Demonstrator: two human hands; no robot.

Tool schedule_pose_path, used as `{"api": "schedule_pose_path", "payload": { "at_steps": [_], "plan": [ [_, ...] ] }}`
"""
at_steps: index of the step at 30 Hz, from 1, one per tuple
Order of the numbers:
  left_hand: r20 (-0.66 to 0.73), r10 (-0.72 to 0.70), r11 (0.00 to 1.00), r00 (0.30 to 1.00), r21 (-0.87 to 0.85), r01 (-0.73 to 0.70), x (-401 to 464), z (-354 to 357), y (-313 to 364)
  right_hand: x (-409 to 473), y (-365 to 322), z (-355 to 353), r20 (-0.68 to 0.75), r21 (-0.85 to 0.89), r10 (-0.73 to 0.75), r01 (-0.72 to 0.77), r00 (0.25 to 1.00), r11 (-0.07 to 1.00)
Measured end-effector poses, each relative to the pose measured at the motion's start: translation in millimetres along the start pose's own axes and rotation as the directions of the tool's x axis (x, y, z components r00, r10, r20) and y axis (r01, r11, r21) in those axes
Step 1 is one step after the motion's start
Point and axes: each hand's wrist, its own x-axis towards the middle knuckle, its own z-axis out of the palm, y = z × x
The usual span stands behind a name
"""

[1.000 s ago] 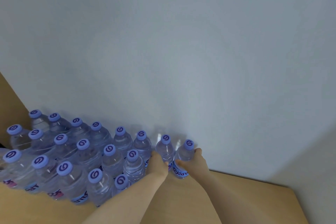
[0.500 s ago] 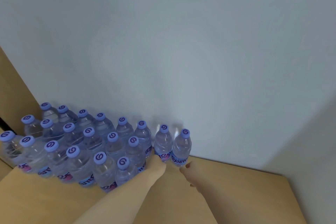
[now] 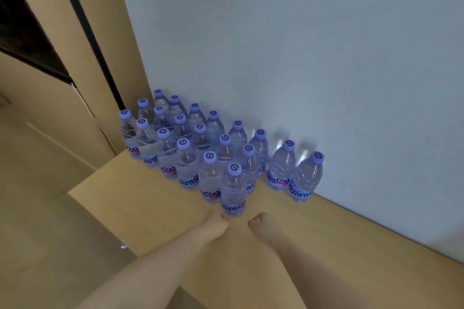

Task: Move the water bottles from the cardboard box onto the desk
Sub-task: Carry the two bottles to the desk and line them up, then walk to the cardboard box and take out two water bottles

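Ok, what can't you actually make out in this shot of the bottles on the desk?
- Cardboard box: not seen anywhere in the head view.
- Back-row water bottles: bodies hidden by front rows; only caps show.
- Labels: partly readable, blurred.
- Left hand, right hand: fingers foreshortened; grip unclear, though neither seems to hold a bottle.
- Desk: cut off at the bottom edge.
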Motion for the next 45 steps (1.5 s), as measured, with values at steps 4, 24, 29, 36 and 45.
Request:
{"api": "schedule_pose_path", "payload": {
  "at_steps": [4, 24, 29, 36, 45],
  "plan": [
    [-0.097, -0.051, 0.996, 0.994, -0.082, 0.043, -18, -50, -40, -4, -44, 37, 0.107, -0.165, -0.068, 0.085, 0.992, 0.983],
    [-0.467, -0.312, 0.940, 0.827, -0.277, 0.198, -136, -364, -347, -53, -365, 337, 0.419, -0.308, -0.437, 0.578, 0.796, 0.756],
    [-0.476, -0.440, 0.859, 0.761, -0.470, 0.203, -155, -431, -408, -51, -426, 418, 0.532, -0.348, -0.425, 0.647, 0.732, 0.678],
    [-0.481, -0.569, 0.767, 0.667, -0.603, 0.220, -150, -547, -473, -20, -551, 533, 0.671, -0.360, -0.417, 0.761, 0.613, 0.540],
    [-0.422, -0.682, 0.652, 0.597, -0.720, 0.236, -139, -716, -536, 37, -751, 648, 0.759, -0.289, -0.439, 0.853, 0.481, 0.435]
  ]
}}
